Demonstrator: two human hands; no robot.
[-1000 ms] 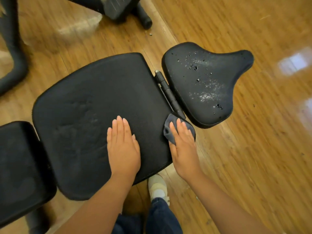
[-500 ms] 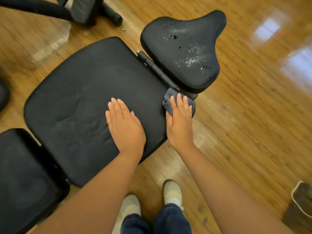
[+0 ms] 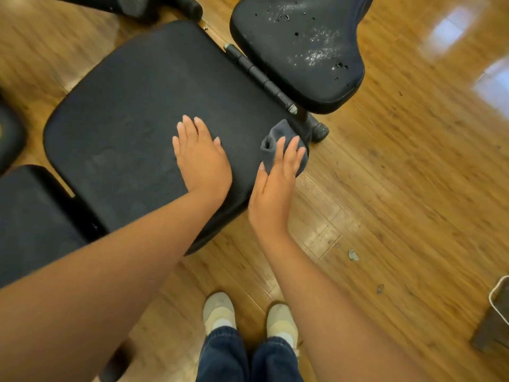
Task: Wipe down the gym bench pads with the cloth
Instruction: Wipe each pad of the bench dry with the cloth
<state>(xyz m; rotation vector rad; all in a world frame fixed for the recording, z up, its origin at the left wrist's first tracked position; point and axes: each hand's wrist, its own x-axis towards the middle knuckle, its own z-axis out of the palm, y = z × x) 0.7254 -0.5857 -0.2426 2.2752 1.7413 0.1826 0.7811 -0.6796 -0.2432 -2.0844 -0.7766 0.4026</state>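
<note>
The large black middle pad [image 3: 132, 106] of the gym bench fills the centre. My left hand [image 3: 201, 158] lies flat on it with straight fingers, near its right side. My right hand [image 3: 278, 177] presses a crumpled dark grey cloth [image 3: 275, 139] with straight fingers against the pad's near right corner. The black seat pad [image 3: 303, 56] at the upper right carries white droplets and specks. A third black pad [image 3: 30, 221] lies at the lower left.
A black hinge rod [image 3: 261, 78] runs between the middle pad and the seat pad, and a rubber-capped foot [image 3: 319, 132] stands below it. Black frame tubes [image 3: 181, 6] cross the top. A metal-rimmed container [image 3: 498, 307] sits at the right edge. My shoes [image 3: 220, 312] stand on the wooden floor.
The view has shifted, so the bench sits higher and my feet show more. The cloth under my right hand has slid toward the pad's near right corner. My left hand stays flat.
</note>
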